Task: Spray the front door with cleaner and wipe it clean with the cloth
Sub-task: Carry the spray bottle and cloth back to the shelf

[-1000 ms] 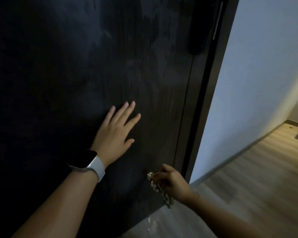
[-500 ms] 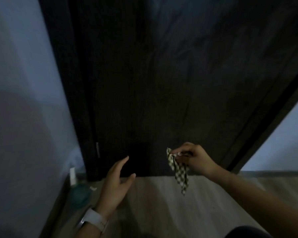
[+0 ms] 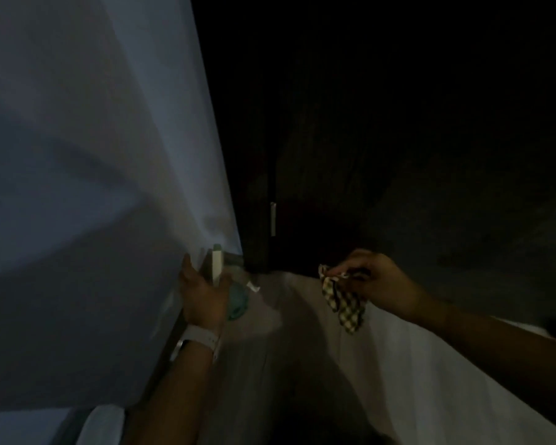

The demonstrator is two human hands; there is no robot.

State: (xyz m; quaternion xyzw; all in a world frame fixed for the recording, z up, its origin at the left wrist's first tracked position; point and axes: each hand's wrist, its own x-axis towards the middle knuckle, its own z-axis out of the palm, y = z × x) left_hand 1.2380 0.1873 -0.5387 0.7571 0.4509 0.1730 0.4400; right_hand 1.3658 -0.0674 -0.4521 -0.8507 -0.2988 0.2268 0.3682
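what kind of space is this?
Likely a home entryway: a dark door set beside a pale wall, pale floor, and a spray bottle standing in the corner.

Checked woven cloth (image 3: pixel 343 304), dark matt wood-grain door (image 3: pixel 398 139), smooth matt painted wall (image 3: pixel 77 155), teal plastic spray bottle (image 3: pixel 237 305)

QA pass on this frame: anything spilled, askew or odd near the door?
Nothing stands out. The spray bottle stands on the floor by the wall, left hand at it; grip unclear. The right hand pinches the checked cloth before the dark door. Too dim for spills.
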